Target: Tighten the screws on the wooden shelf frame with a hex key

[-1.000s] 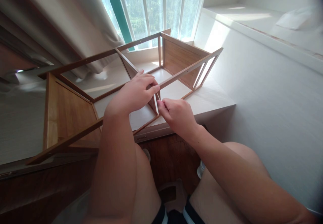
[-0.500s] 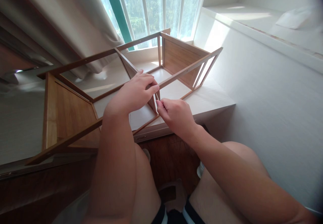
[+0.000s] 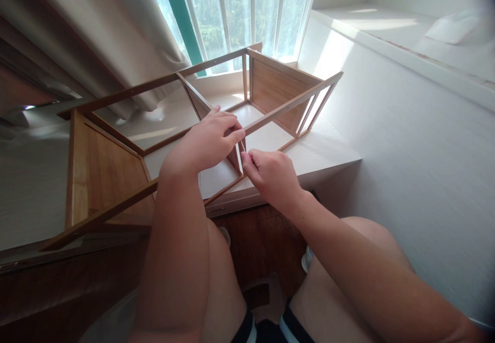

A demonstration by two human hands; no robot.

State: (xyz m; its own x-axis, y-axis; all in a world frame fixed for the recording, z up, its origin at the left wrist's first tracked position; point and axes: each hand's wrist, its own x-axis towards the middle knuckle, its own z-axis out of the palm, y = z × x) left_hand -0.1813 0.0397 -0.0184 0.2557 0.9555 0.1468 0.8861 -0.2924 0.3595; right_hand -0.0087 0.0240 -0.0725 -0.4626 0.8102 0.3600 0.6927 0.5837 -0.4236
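A wooden shelf frame (image 3: 284,82) lies on its side on the white ledge, its slatted end to the right. My left hand (image 3: 214,139) is wrapped over its near side rail where the middle shelf panel meets it, thumb pointing right. Just below and to the right, my right hand (image 3: 273,173) is closed, pinching a thin, pale rod that looks like a hex key (image 3: 243,147). The rod's upper end reaches the rail beside my left thumb; its contact point is hidden. Another wooden panel (image 3: 112,170) closes the frame's left end.
The white ledge (image 3: 328,144) has a drawer front under its near edge. A barred window (image 3: 235,18) and a beige curtain (image 3: 112,33) are behind the frame. A white wall (image 3: 406,142) rises on the right. My legs straddle the dark wooden floor (image 3: 263,240).
My right hand has shifted very slightly to the right with the thin rod. The left hand keeps its hold and the frame stays in place.
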